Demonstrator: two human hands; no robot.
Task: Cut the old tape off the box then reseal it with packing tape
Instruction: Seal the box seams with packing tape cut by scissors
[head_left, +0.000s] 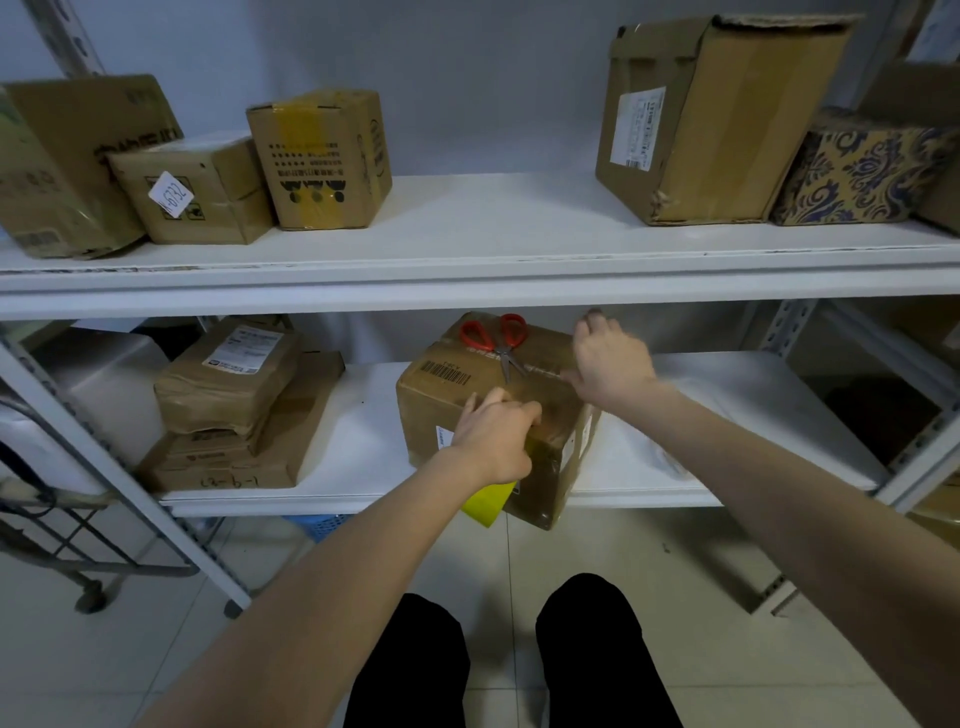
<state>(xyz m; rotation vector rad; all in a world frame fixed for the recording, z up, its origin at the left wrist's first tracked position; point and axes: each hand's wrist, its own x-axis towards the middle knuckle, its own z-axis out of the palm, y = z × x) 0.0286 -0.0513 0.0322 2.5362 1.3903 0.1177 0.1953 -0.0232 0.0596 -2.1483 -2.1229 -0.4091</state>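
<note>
Left fingers (506, 402) curl on the box (498, 410) edge — right hand (610, 358) rests open on top. Scissors (496, 340) lie loose there; tilting the box could drop them.

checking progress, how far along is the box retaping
Cutting looks finished: the scissors lie set down on the box. In hand: the left hand grips something at the front edge, yellow showing beneath; the right hand presses the top. How much resealing remains is unclear.

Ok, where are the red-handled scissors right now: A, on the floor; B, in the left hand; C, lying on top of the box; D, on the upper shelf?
C: the scissors lie on top of the box, free of either hand.
</note>
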